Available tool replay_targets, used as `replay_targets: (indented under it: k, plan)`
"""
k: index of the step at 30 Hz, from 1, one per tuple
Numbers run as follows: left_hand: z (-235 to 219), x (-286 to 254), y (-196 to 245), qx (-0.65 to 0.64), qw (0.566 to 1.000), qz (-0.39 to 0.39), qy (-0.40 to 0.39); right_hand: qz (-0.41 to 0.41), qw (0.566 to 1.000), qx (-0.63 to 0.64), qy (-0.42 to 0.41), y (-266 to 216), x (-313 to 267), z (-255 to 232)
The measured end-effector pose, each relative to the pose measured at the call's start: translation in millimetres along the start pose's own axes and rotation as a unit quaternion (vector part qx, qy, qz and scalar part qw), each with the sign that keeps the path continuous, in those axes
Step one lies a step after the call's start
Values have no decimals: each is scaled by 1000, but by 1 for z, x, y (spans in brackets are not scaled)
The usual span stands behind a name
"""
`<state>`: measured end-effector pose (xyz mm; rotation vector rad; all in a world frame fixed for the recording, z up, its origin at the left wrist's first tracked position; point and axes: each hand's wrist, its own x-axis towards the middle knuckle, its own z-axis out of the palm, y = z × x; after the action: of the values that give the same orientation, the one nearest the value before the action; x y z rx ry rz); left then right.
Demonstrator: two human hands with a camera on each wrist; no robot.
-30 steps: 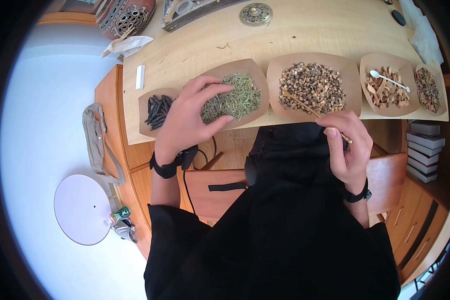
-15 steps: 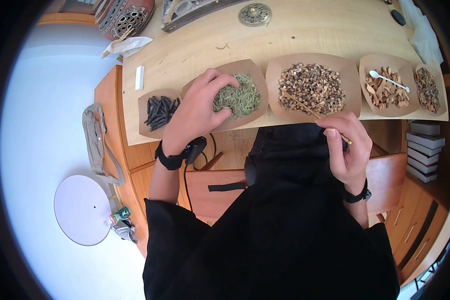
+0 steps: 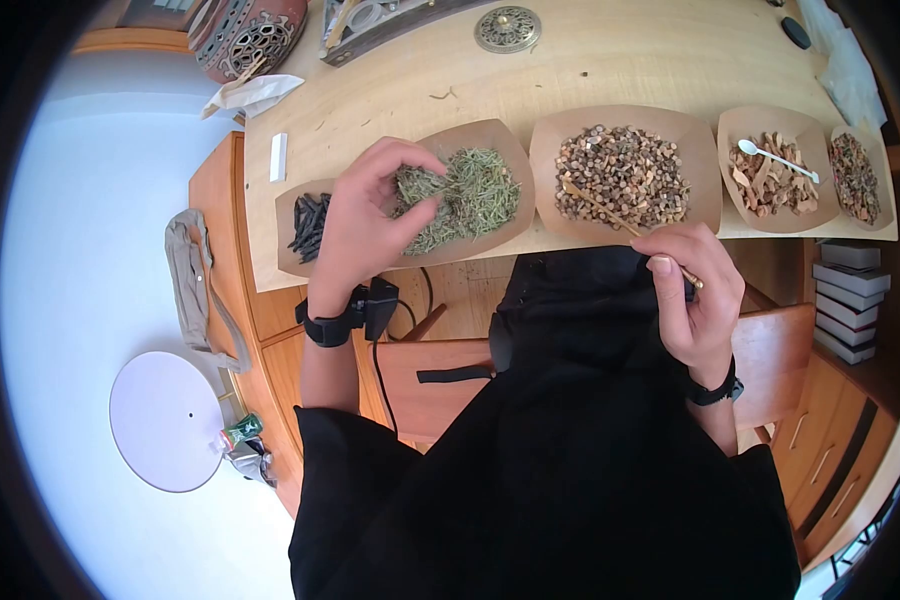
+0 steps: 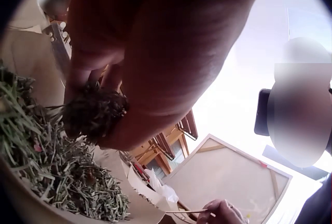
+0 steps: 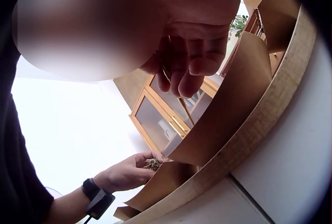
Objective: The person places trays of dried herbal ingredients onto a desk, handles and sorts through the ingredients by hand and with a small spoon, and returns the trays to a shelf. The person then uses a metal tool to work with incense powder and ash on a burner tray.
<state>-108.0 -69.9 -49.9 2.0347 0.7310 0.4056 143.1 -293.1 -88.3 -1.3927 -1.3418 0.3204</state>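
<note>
In the head view my left hand (image 3: 370, 205) grips a clump of dried green herb (image 3: 417, 185) between curled fingers and thumb. The left wrist view shows this clump (image 4: 96, 110) bunched under the palm, close over the loose herb (image 4: 78, 187). The rest of the herb (image 3: 485, 190) fills a brown paper tray (image 3: 510, 142). My right hand (image 3: 695, 285) pinches a slender brass stick-like tool (image 3: 622, 225), whose far end reaches into the chopped brown pieces (image 3: 625, 165) in the neighbouring tray (image 3: 705, 150). In the right wrist view fingers curl round the tool (image 5: 187, 112).
Dark pods (image 3: 310, 225) lie in the leftmost tray. To the right are a tray of bark-like chips (image 3: 775, 195) with a white spoon (image 3: 760, 152) and a tray of mixed bits (image 3: 855, 180). Behind stand a brass pierced disc (image 3: 508, 30), a wooden box (image 3: 400, 30) and a patterned pot (image 3: 255, 40).
My left hand first reached over the herb with spread fingers, dipped into it, and has drawn back left with a clump. The right hand and brass tool have stayed in place.
</note>
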Motion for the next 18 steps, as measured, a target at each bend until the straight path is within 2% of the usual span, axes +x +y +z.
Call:
replay_targets:
  k: [2, 4, 7, 11, 13, 17, 18]
  plan:
    - [-1, -1, 0, -47, 999, 2, 10, 2, 1000, 1, -1, 0, 0, 0]
    - [-3, -2, -7, -147, 989, -14, 24, 0, 1000, 1, 1, 0, 0, 1]
    - [-3, -3, -19, -208, 977, -12, 39, -4, 1000, -1, 2, 0, 0, 1]
    - [-11, -4, -21, -200, 979, -20, 25, 2, 1000, 1, -1, -1, 0, 0]
    - [-13, -5, -17, -207, 978, -37, -8, 5, 1000, 2, -4, -1, 0, 1]
    - [-13, -7, -15, -201, 978, -48, -11, 3, 1000, 2, -4, -1, 0, 1]
    - [-13, -7, -17, -233, 970, -63, -9, 3, 1000, 2, -4, -1, 0, 1]
